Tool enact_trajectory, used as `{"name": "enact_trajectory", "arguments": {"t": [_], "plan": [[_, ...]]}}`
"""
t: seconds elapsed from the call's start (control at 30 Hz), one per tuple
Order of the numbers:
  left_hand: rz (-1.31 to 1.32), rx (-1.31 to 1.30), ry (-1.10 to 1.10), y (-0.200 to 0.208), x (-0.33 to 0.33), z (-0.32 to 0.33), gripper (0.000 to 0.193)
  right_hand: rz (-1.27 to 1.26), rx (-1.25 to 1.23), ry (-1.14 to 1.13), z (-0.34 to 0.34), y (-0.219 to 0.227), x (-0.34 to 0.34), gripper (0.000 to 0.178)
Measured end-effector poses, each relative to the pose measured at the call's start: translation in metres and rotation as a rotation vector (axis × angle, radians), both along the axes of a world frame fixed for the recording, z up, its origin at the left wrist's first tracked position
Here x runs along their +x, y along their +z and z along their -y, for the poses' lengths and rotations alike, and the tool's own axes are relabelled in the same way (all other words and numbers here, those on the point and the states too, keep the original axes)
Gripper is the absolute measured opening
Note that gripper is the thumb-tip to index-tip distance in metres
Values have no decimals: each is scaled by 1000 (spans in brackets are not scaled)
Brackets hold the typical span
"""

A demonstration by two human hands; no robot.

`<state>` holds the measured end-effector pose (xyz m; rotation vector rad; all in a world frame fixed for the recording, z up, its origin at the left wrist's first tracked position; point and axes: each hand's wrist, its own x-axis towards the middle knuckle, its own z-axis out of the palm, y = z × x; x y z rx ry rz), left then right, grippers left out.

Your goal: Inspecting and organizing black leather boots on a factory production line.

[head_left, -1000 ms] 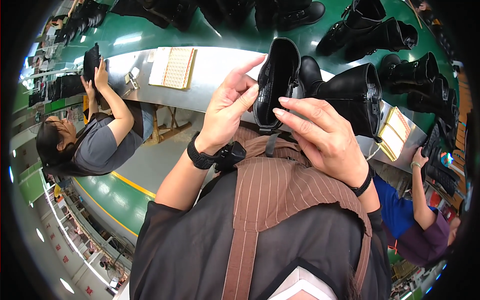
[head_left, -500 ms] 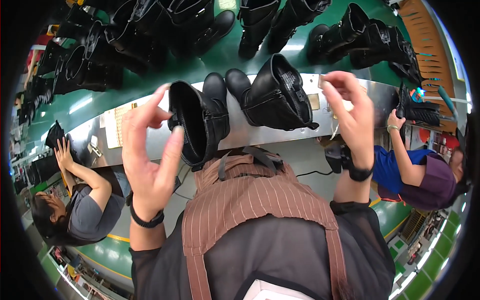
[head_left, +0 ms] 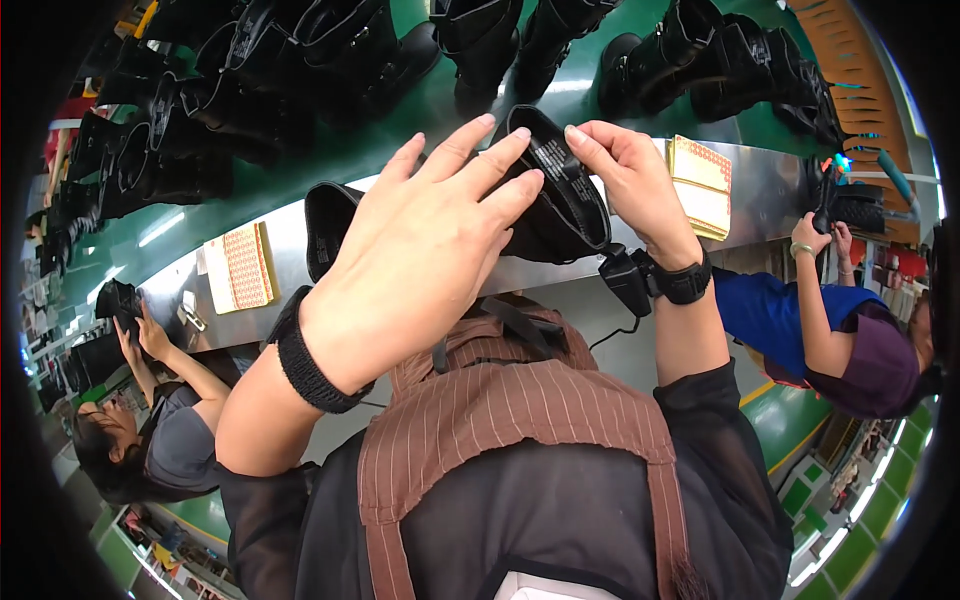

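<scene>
A black boot stands at the bench's near edge with its shaft opening toward me; pale print shows on the lining. My left hand is open across the boot's left side, fingers spread, fingertips at the rim. It hides much of that shaft. My right hand is closed in a pinch, thumb tip at the opening's right edge; what lies between the fingertips is too small to make out. A second black boot stands to the left, partly behind my left hand.
Sheets of small printed labels lie left and right on the metal bench. Many black boots stand on the green surface beyond. Co-workers sit at left and right. A black box with a cable is beside my right wrist.
My left hand has moved right, from beside the left boot to across the right boot. My right hand has moved left to that boot's opening, uncovering the right label sheets.
</scene>
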<state>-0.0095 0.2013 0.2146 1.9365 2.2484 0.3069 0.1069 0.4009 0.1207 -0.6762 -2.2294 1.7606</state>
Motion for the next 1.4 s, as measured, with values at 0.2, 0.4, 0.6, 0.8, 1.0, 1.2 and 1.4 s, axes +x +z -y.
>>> {"name": "enact_trajectory", "arguments": {"t": [0.2, 0.4, 0.6, 0.8, 1.0, 1.2, 1.4], "plan": [[48, -26, 15, 3, -1, -3, 46, -27, -64, -21, 5, -1, 0, 33], [120, 95, 71, 7, -10, 4, 42, -5, -230, 42, 4, 0, 2, 26], [433, 321, 737, 32, -36, 106, 19, 33, -349, 119, -14, 4, 46, 45], [718, 132, 562, 35, 24, 149, 36, 183, 205, 244, 16, 25, 18, 35], [327, 165, 491, 8, 60, 112, 67, 94, 229, 447, 57, 35, -1, 36], [409, 363, 414, -22, 85, 88, 75, 100, 310, 515, 89, 46, 3, 72], [346, 418, 608, -39, 91, 59, 76, 77, 257, 529, 80, 34, 5, 67]]}}
